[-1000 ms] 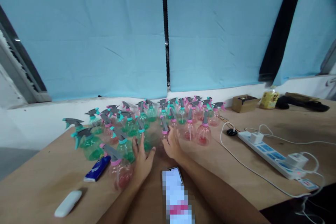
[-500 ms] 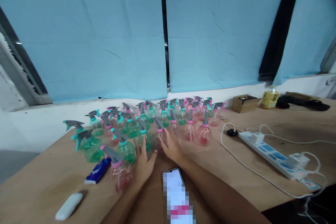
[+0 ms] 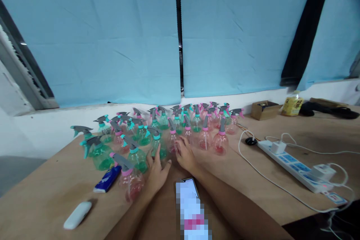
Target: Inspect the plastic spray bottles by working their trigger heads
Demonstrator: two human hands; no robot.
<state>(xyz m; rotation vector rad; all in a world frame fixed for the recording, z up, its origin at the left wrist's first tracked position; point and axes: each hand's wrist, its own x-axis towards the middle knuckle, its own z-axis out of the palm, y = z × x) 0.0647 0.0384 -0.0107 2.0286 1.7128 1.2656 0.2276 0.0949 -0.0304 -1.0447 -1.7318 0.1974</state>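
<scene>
Rows of round spray bottles with pink or green tinted bodies stand on a wooden table (image 3: 239,187). My left hand (image 3: 158,172) is open, thumb and fingers spread, at the near side of a green spray bottle (image 3: 157,146); its fingertips overlap the lower body. Bent and slightly apart, the fingers of my right hand (image 3: 186,156) rest beside a pink spray bottle (image 3: 172,142) and are not wrapped round it. By my left forearm stands another pink spray bottle (image 3: 131,183). A phone (image 3: 191,198) lies between my forearms, its screen partly pixelated.
To the left lie a blue packet (image 3: 107,179) and a white rounded case (image 3: 78,215). At right, a power strip (image 3: 292,167) with plugs trails white cables. A small cardboard box (image 3: 264,111) and a yellow-labelled bottle (image 3: 292,105) stand near the wall.
The pink bottle by my right hand stands slightly farther back and more upright. My right fingers have drawn in and bent. The green bottle's spray head has turned left. The view has shifted slightly.
</scene>
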